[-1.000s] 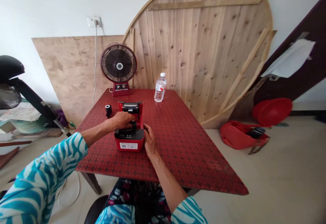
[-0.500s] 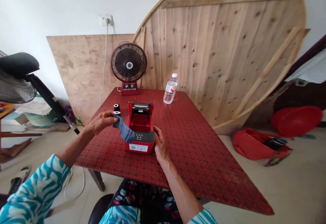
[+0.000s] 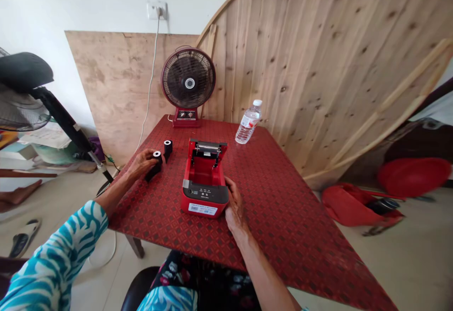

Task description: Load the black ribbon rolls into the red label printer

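Observation:
A red and black receipt printer (image 3: 203, 197) sits on the table with its lid (image 3: 207, 149) raised and its red bay visible. Against the printer's right side, my right hand (image 3: 235, 207) grips the casing, its fingertips partly hidden behind it. To the left of the printer, my left hand (image 3: 144, 162) has its fingers closed around a dark paper roll (image 3: 156, 157) with a white core. A loose dark strip (image 3: 152, 173) trails from that roll onto the tabletop. Just beyond stands a second dark paper roll (image 3: 168, 147), apart from my fingers.
Toward the back of the red patterned table (image 3: 283, 235) are a dark red fan (image 3: 189, 84) and a tilted-looking clear water bottle (image 3: 248, 122). A large wooden panel (image 3: 300, 65) leans on the wall. A floor fan (image 3: 63, 122) stands at left; a red bag (image 3: 345, 207) lies at right.
My left hand has drawn the paper roll away from the printer, and its strip, previously stretched over the printer's front, now hangs by the roll. My right hand stays at the printer. The view has shifted.

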`<state>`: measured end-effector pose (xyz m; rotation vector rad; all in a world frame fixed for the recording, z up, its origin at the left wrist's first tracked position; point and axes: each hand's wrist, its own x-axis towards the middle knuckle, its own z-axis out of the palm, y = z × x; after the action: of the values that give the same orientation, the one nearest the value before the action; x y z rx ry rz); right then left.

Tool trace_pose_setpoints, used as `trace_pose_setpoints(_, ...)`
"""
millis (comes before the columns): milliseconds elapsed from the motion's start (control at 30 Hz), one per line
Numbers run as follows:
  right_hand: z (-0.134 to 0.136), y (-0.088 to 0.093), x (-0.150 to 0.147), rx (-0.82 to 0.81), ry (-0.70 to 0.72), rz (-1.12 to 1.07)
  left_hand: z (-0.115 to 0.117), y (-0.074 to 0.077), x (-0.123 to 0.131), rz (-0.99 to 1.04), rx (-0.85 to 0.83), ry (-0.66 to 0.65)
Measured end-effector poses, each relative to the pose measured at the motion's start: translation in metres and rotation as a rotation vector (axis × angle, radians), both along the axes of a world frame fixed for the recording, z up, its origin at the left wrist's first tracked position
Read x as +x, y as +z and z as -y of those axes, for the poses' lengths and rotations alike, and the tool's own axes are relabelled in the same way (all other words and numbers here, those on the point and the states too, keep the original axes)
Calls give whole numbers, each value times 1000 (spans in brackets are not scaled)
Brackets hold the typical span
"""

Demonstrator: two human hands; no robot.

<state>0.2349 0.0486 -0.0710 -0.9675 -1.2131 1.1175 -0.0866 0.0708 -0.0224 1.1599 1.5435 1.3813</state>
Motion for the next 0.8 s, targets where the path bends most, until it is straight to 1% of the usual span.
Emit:
trace_pose_setpoints(100,0,0,0,-6,5,3,-10,-3,-1,-23,-1,9)
trace_pose_setpoints(267,-1,1,1,8,-7,13,-28,1,-11,-54,51,30)
trace_pose_setpoints(400,1,2,2,-4,8,27,-46,1,-12,-108,5,7)
trace_pose_setpoints(467,2,3,2,-2,15,20,-49,-1,-10,-145,-19,-14)
trace_pose_setpoints(567,2,4,1,5,9,13,-48,-3,-9,-211,-40,-35)
trace_pose_setpoints(633,2,4,1,5,1,12,-46,0,-12,-258,-49,-46)
trace_pose_setpoints(700,2,5,0,-1,-1,9,-46,7,-16,-303,-44,-49)
trace_pose_setpoints(800,2,6,0,-11,13,-5,-54,20,-18,-402,-13,-35)
